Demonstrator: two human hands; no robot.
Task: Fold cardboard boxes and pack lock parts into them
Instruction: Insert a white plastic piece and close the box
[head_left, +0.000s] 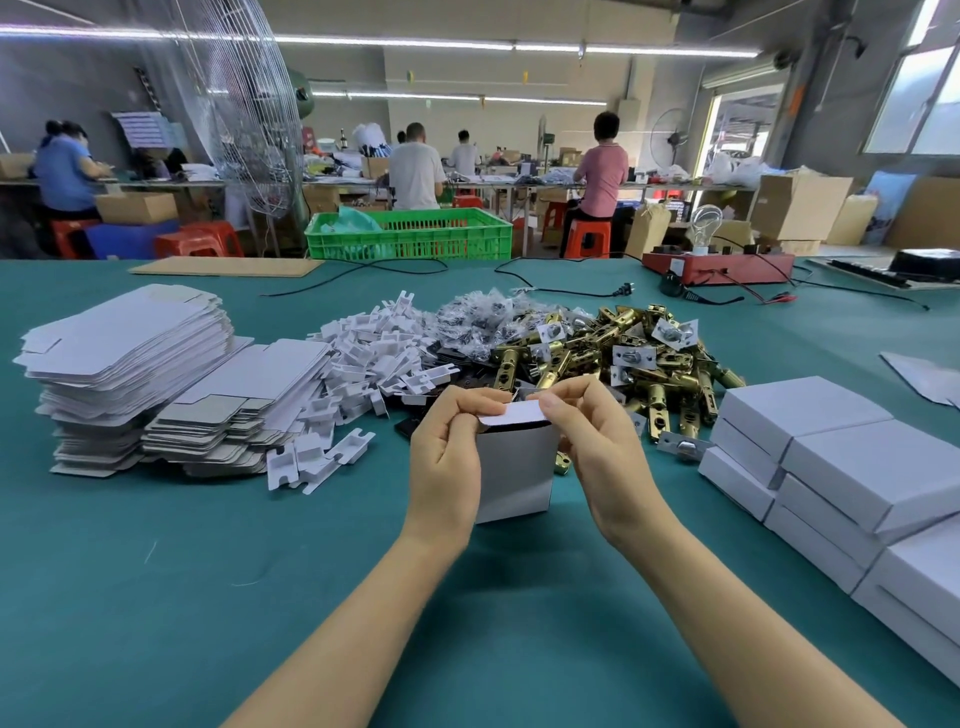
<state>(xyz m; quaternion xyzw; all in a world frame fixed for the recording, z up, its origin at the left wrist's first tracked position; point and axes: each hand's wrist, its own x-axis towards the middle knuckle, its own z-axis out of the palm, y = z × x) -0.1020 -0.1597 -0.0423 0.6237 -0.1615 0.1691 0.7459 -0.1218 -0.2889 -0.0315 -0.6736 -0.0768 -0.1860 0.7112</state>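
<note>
Left: tall stack of flat box blanks (130, 353) unfolded, plenty left. Centre: heaps of white inserts (374, 348), bagged parts (478, 317), brass latches (623, 348) unpacked. Upright box (514, 473) on green table (156, 571), top flap pinched by left hand (452, 441) and right hand (597, 441), probably mid-closing. Right: closed boxes (841, 462) stacked, done. Behind: green crate (410, 234), busy workshop.

Flat box blanks (130, 353) stacked toward the worktop (156, 571) left edge; finished boxes (841, 467) stacked at right edge. Between them, behind the upright box (514, 473): inserts (374, 353), bagged parts (478, 322), latch bolts (623, 353).
</note>
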